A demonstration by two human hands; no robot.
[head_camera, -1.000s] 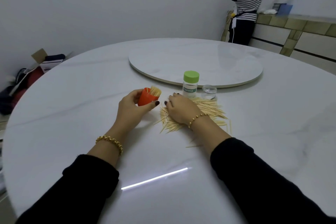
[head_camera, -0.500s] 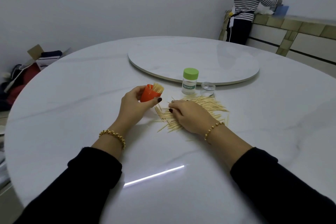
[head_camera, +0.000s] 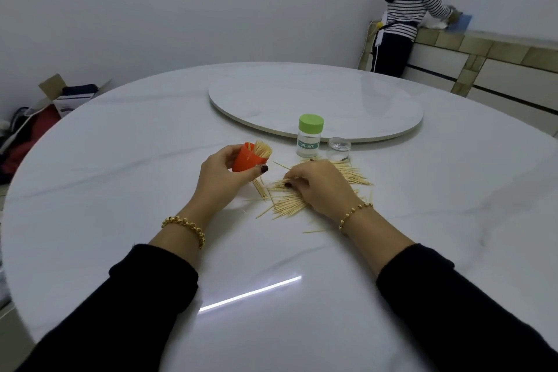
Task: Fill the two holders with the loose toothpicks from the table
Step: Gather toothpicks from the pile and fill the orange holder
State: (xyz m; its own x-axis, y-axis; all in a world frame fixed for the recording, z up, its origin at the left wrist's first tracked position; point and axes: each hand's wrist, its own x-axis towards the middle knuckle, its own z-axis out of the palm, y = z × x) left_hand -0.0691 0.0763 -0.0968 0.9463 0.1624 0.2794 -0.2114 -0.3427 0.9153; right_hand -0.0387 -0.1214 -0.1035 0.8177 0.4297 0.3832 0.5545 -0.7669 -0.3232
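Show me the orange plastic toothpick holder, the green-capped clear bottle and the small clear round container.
Orange plastic toothpick holder [head_camera: 243,162]: head view, side wall.
Green-capped clear bottle [head_camera: 309,142]: head view, printed label.
Small clear round container [head_camera: 339,149]: head view, side wall.

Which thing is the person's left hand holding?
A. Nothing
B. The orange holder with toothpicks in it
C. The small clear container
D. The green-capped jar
B: the left hand grips the orange holder, toothpicks sticking out of its mouth; the green-capped jar and the small clear container stand untouched on the table, and the right hand is on the loose toothpicks.
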